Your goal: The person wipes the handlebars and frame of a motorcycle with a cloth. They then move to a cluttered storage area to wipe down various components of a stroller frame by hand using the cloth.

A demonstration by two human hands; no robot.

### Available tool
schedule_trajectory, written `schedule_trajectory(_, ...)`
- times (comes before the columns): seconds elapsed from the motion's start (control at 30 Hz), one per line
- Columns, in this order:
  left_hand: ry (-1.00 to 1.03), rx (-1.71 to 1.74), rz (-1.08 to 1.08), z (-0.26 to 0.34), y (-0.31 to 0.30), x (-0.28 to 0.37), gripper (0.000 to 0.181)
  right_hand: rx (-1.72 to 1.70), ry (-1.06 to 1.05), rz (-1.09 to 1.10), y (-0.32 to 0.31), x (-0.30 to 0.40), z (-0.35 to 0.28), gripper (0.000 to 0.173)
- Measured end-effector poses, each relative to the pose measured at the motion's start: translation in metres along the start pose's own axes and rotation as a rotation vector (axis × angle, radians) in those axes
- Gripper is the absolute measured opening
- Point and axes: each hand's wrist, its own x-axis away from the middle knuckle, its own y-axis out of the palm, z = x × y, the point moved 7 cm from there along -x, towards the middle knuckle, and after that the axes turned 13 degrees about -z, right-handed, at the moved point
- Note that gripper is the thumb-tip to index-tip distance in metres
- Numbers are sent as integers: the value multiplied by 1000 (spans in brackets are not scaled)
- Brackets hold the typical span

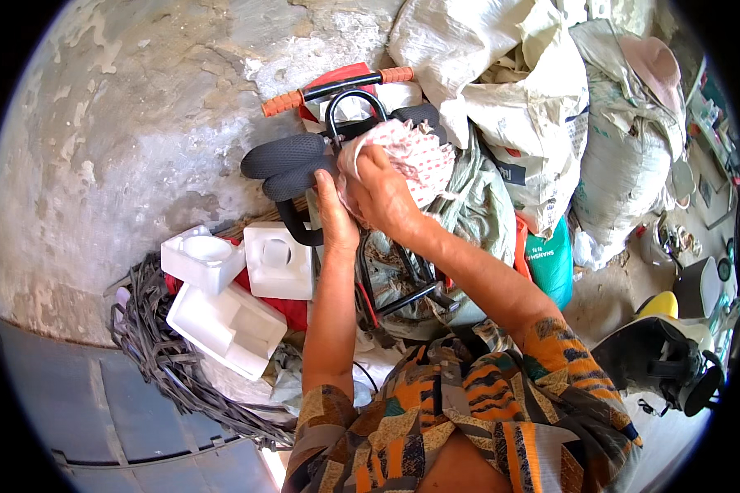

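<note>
A white cloth with red marks [422, 154] is bunched up in front of me. The fingers of my right hand [385, 194] are curled into its near side. My left hand [338, 219] is upright at the cloth's left edge, thumb raised beside a dark foam pad; its other fingers are hidden, so its hold is unclear. Behind the cloth is a black metal exercise frame [351, 95] with several dark foam pads [283, 157]. An orange grip [283, 103] caps the left end of its crossbar and another orange grip [397, 74] the right end.
White foam packing pieces [228, 330] lie at left beside a coil of dark straps [154, 333]. Stuffed woven sacks [530, 142] line the right side, near a green bag [549, 262]. A plastered wall [148, 135] rises behind. A black-and-white object [660, 363] stands lower right.
</note>
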Motion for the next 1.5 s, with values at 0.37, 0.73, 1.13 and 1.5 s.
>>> schedule_trajectory(0.37, 53, -366, 134, 12, -23, 0, 30, -32, -43, -103, -6, 73, 16, 31)
schedule_trajectory(0.73, 113, -555, 320, 14, -25, 1, 37, -15, 182, 144, -32, 16, 49, 20)
schedule_trajectory(1.13, 141, -593, 350, 23, -49, 6, 34, 162, 82, -230, 6, 96, 68, 30)
schedule_trajectory(1.5, 117, -664, 344, 23, -43, 5, 36, 280, 262, -349, -20, 194, 74, 40)
